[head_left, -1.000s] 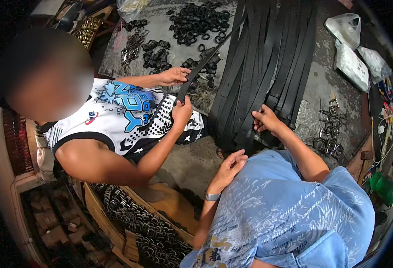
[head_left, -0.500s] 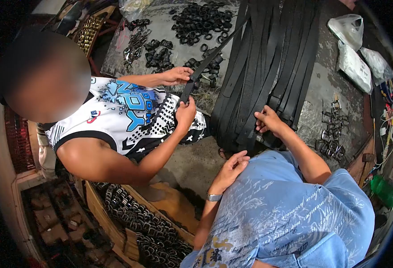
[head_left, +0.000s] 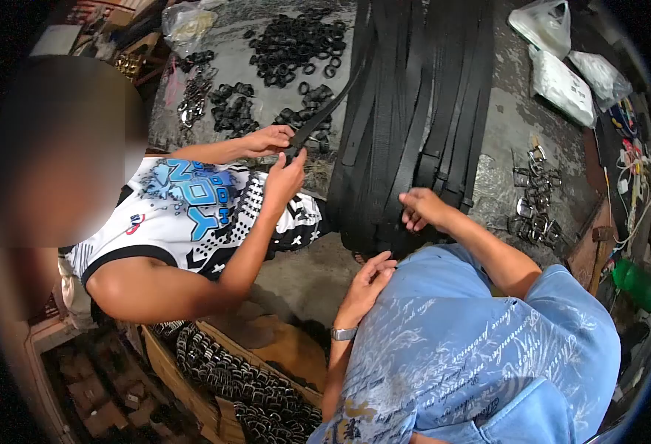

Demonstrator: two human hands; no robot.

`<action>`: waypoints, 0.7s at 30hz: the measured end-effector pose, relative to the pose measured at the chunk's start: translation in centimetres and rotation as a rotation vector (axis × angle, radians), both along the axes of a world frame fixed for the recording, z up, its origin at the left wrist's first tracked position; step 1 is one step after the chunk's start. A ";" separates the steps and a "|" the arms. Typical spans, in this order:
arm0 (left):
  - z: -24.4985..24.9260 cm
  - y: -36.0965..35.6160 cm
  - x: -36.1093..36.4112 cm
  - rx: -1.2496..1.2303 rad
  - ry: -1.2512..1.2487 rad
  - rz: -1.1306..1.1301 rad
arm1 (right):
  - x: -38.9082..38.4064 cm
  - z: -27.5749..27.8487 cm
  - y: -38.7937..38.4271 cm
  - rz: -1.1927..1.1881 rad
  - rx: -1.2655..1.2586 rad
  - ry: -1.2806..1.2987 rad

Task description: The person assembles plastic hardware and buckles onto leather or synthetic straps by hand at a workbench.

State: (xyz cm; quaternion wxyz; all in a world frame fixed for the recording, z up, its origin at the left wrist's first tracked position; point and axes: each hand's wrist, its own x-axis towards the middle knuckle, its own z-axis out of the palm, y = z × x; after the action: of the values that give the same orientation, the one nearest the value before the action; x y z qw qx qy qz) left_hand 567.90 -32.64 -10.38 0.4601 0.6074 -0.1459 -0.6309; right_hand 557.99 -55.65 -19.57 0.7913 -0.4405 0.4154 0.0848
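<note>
Long black straps [head_left: 384, 126] hang in a thick bundle over the table's front edge. My right hand [head_left: 423, 209] is at the lower part of the bundle with its fingers curled; whatever they may hold is hidden. Against the front of my blue shirt, my left hand [head_left: 370, 285], with a metal watch [head_left: 344, 334] on its wrist, lies with its fingers extended and nothing in them. To the left, a co-worker's two hands [head_left: 286, 159] hold the end of one black strap.
Black loops [head_left: 296, 48] and metal buckles [head_left: 192, 103] lie on the table [head_left: 514, 111]. More buckles [head_left: 536, 196] and white plastic bags [head_left: 562, 85] are at the right. A crate of buckles [head_left: 222, 370] stands low, beside the co-worker.
The view has turned, so most things appear farther left. The co-worker's hands are closer together on the strap. My right hand's fingers have curled more; my left hand stays by my shirt.
</note>
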 end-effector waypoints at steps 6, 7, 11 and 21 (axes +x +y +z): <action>-1.0 0.3 0.0 -0.002 0.040 0.022 | -3.4 0.3 5.0 0.354 -0.221 -0.023; -1.0 0.2 -0.1 0.005 0.041 0.019 | -3.3 0.9 5.2 0.451 -0.377 -0.038; 0.2 -0.3 0.2 0.020 0.037 -0.041 | -1.7 4.4 4.4 0.536 -0.764 -0.047; 9.6 -6.3 -0.5 -0.461 -0.194 -0.816 | 1.9 2.3 2.5 0.393 -1.479 -0.282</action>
State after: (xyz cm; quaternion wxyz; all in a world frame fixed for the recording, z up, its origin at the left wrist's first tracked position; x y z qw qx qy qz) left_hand 567.40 -38.90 -0.75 0.2819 0.4389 -0.5508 -0.6516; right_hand 559.91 -53.11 -17.31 0.3076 -0.9261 0.1736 -0.1325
